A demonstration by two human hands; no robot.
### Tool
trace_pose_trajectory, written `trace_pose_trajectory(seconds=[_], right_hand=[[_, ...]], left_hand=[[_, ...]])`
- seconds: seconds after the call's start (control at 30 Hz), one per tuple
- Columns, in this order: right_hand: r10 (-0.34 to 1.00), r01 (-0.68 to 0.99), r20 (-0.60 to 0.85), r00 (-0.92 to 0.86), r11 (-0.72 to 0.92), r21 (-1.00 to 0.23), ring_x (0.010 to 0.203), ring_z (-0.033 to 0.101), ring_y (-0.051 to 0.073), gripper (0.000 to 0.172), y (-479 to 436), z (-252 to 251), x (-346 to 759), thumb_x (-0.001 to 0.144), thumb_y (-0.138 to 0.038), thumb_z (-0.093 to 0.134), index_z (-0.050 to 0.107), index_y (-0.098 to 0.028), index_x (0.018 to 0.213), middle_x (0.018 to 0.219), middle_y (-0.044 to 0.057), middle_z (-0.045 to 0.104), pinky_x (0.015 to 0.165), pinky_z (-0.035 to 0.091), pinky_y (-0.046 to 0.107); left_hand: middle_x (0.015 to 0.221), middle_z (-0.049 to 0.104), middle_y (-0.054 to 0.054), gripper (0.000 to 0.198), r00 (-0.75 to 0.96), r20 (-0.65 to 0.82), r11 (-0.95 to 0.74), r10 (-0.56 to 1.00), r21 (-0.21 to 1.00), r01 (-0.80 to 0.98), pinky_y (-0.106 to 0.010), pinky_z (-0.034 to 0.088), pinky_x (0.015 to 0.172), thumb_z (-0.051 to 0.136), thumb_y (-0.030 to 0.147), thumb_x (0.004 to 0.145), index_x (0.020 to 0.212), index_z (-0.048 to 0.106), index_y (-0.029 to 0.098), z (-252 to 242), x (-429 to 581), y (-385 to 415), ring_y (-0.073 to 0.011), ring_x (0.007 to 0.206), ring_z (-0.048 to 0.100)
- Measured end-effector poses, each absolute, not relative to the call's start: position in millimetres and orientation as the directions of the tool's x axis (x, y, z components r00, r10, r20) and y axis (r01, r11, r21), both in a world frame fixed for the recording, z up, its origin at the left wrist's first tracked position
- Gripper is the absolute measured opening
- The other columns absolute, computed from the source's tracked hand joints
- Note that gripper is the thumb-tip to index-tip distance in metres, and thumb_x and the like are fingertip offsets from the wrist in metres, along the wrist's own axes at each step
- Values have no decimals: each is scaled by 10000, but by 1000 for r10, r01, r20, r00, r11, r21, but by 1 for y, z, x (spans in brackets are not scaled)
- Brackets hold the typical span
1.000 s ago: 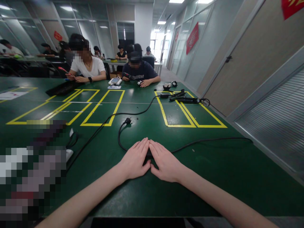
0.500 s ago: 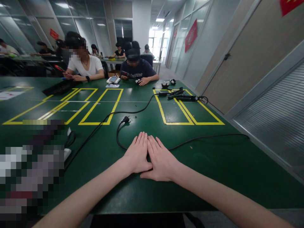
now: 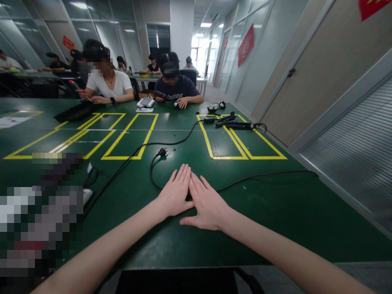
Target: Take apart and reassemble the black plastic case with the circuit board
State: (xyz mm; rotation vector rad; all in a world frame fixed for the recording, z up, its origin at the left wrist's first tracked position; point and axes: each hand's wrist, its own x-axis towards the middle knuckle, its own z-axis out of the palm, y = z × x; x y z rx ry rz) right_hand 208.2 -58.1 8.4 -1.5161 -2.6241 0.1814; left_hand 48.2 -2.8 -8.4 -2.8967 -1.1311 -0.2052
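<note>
My left hand and my right hand are held palms down over the near middle of the green table. Their fingers are stretched out, and the index fingertips meet or nearly meet. Both thumbs point inward, with a gap between them. Neither hand holds anything. Beneath them a black power cord passes from the right side of the table, and part of it is hidden by the hands. It curves up on the left to its plug, just beyond my left hand.
Another black cable crosses the table to a pile of black tools at the far right. Yellow tape marks rectangles. Across sit two people, near a black tray and a white device. Blurred items lie at left.
The thumbs have moved slightly further apart, and both hands sit slightly higher in the picture. Across the table, the person in white has shifted the red object in hand. The cords keep their layout.
</note>
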Motion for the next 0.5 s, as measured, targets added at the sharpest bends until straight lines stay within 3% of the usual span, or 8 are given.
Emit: trace_pose_trajectory(seconds=[0.3, 0.5], right_hand=[[796, 770, 23, -605, 592, -240, 1600, 184, 373, 1235, -51, 6, 228, 825, -766, 652, 164, 10, 1652, 1692, 293, 176, 1297, 193, 557], [801, 767, 15, -598, 578, -279, 1583, 238, 384, 1130, -49, 11, 227, 841, -575, 735, 234, 86, 1609, 1660, 334, 258, 1304, 220, 524]], left_hand=[[1668, 321, -234, 797, 767, 206, -788, 608, 32, 615, -511, 254, 1272, 446, 582, 1040, 1633, 243, 89, -9, 24, -13, -315, 1578, 296], [1621, 403, -252, 810, 780, 156, -792, 607, 29, 610, -518, 287, 1262, 509, 614, 1017, 1583, 342, 60, -6, 25, -7, -325, 1536, 387]])
